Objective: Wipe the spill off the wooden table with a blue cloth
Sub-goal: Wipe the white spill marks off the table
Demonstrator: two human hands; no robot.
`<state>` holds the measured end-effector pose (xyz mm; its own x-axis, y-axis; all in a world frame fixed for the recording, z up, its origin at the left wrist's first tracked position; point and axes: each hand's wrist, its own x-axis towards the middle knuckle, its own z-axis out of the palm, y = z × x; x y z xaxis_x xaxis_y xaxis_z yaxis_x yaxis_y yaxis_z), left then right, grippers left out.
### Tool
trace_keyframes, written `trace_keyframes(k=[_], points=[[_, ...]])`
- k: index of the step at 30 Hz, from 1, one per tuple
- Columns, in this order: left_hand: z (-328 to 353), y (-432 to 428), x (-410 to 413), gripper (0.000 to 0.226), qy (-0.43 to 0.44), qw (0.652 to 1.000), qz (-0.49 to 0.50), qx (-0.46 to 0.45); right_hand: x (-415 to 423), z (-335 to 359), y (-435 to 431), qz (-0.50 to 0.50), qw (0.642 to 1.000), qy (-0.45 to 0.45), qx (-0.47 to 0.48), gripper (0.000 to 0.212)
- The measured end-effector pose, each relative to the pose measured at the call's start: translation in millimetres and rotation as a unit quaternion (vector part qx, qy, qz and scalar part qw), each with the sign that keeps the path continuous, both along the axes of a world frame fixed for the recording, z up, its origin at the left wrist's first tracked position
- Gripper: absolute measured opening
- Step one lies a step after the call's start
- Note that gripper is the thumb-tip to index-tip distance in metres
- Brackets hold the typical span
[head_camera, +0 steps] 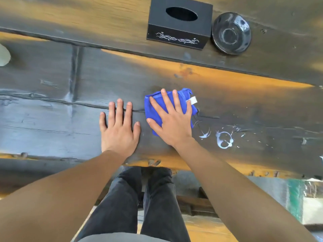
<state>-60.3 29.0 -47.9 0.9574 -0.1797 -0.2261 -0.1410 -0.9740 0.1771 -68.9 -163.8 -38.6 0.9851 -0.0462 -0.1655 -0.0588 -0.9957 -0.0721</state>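
The left hand lay flat and empty on the dark, weathered wooden table, fingers spread — probably to brace the body. Just beside it the right hand pressed palm-down, fingers splayed, on the folded blue microfibre cloth, pinning rather than gripping it. The white ring-shaped spill sat just right of the cloth, not yet wiped — likely the next sweep. Farther back stood a black tissue box and a dark glass bowl, well apart from the mess.
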Motion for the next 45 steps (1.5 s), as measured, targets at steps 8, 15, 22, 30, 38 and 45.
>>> trace_keyframes(k=[8,15,22,30,38,45], points=[[2.2,-0.9,-0.3,0.067,-0.003,1.000,0.003,0.003,-73.3,-5.3,-6.8,-0.056,0.998,0.012,0.018,0.060],[2.7,-1.4,-0.2,0.067,0.004,1.000,0.001,-0.001,-112.2,-6.4,-1.7,-0.083,0.996,0.020,0.023,0.055],[13.4,-33.4,-12.4,0.067,0.010,0.996,-0.068,-0.053,-155.2,-1.3,-10.7,-0.091,0.991,0.035,0.090,0.048],[1.6,-61.5,-22.7,0.066,0.030,0.996,-0.080,-0.025,-147.3,38.3,-57.4,-0.219,0.944,-0.060,0.240,0.045],[3.6,-63.8,-23.7,0.066,0.030,0.997,-0.074,-0.019,-2.3,17.2,-104.5,-0.181,0.971,-0.036,0.150,0.045],[2.2,-65.6,-22.6,0.066,0.024,0.997,-0.071,-0.010,-5.1,-7.3,-92.8,-0.187,0.981,0.013,0.041,0.055]])
